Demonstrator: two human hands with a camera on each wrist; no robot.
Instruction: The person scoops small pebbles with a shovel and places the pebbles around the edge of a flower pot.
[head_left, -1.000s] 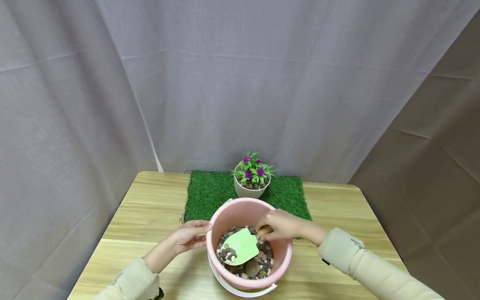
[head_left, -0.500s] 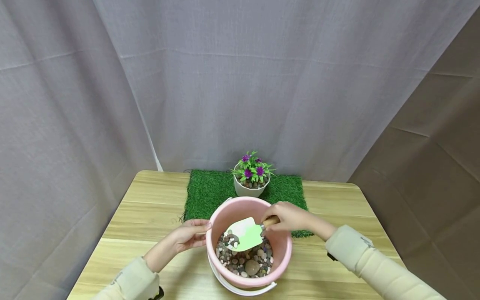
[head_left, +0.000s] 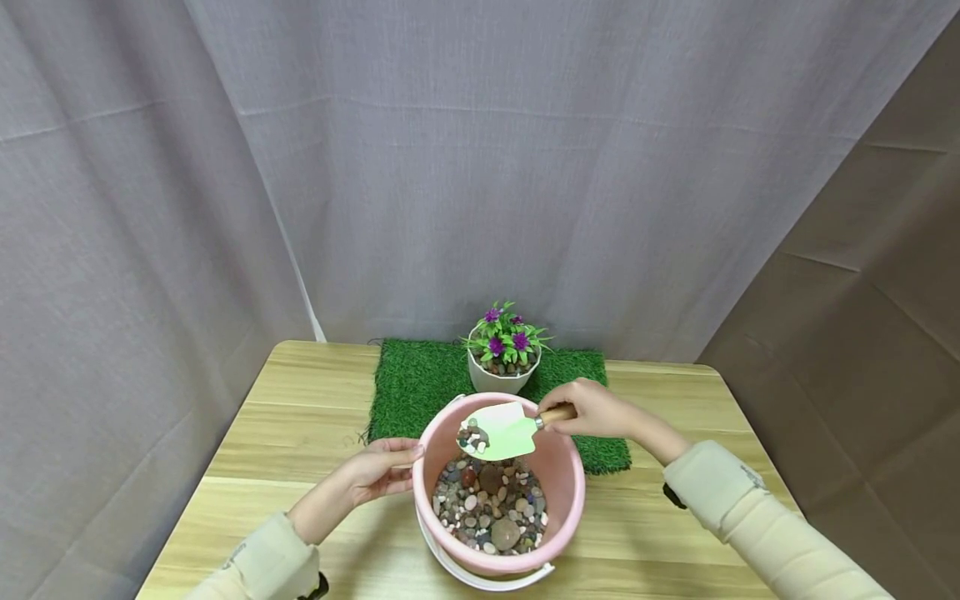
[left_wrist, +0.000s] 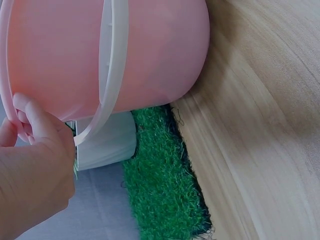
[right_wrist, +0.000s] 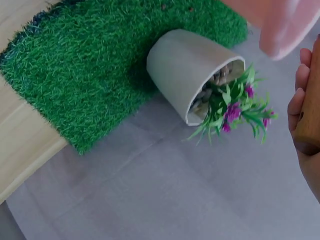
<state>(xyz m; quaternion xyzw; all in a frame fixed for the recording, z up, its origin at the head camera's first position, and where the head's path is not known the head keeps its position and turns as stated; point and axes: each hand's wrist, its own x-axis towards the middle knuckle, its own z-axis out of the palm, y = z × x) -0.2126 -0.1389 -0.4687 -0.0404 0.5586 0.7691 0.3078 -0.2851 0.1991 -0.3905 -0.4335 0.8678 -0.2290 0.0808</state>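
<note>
A pink bucket (head_left: pixel 564 546) stands on the table, its floor covered with mixed pebbles (head_left: pixel 517 506). My left hand (head_left: pixel 378 472) grips the bucket's rim on the left; the left wrist view shows thumb and fingers on either side of that rim. With my right hand (head_left: pixel 592 410) I hold the wooden handle (right_wrist: pixel 309 107) of a green trowel (head_left: pixel 510 437). Its blade hangs over the bucket's opening, above the stones, and carries a small heap of pebbles (head_left: pixel 472 437) at the tip. In the right wrist view the blade is out of sight.
Behind the bucket, a white pot (head_left: pixel 501 383) with a purple-flowered plant (head_left: pixel 506 337) stands on a green turf mat (head_left: pixel 420 379). The bucket's white handle (left_wrist: pixel 116 65) hangs down at its near side. Grey curtain (head_left: pixel 480 167) backs the wooden table (head_left: pixel 315 400).
My right hand has lifted the trowel up and to the right, from down among the pebbles to about rim height, with stones on its blade. The left hand stays on the rim.
</note>
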